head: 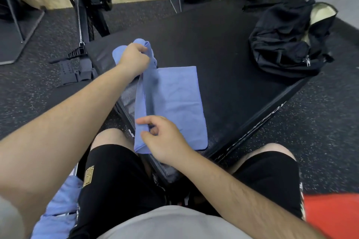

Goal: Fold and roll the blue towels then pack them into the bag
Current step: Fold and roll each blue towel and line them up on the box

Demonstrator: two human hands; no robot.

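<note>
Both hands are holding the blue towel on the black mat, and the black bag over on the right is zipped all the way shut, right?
Not quite. The bag is open: the head view shows its pale lining at the top. The rest holds: the left hand and the right hand both hold the towel on the mat, with the bag on the right.

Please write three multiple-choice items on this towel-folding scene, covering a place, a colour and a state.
1. Where is the bag?
A. far right of the black mat
B. on the person's lap
C. beside the left hand

2. What colour is the towel being folded?
A. red
B. blue
C. white

3. What are the hands doing?
A. resting empty
B. zipping up
C. both gripping towel edge

Answers: 1 A, it sits on the black mat at far right. 2 B, the cloth is light blue. 3 C, left hand and right hand pinch the lifted edge.
</note>
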